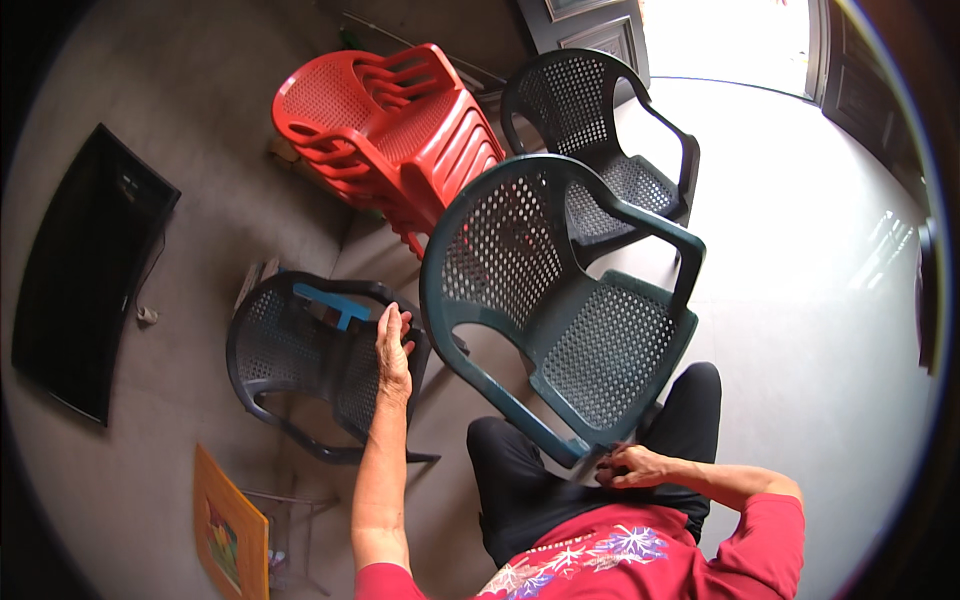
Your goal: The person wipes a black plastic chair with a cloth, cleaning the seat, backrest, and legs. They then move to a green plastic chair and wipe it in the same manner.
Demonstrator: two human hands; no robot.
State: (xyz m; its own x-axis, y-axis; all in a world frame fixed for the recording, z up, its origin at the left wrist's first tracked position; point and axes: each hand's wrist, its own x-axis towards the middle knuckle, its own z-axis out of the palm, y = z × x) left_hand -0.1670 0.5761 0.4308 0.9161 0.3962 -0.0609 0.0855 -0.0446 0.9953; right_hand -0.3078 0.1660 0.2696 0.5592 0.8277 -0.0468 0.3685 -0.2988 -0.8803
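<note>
A dark green plastic armchair with a perforated back and seat stands tilted in front of me, close to my knees. My left hand is raised with its fingers stretched out and holds nothing. It appears between the green chair and a dark grey armchair at the left, over that chair's edge in the picture; contact cannot be made out. My right hand is closed with curled fingers, by the near end of the green chair's armrest. Something small and dark shows at those fingertips, too unclear to name.
Stacked red plastic armchairs stand at the back left, beside a black armchair. A blue T-shaped piece lies at the grey chair. A black flat screen is on the left wall. An orange-framed panel stands lower left. An open doorway is behind.
</note>
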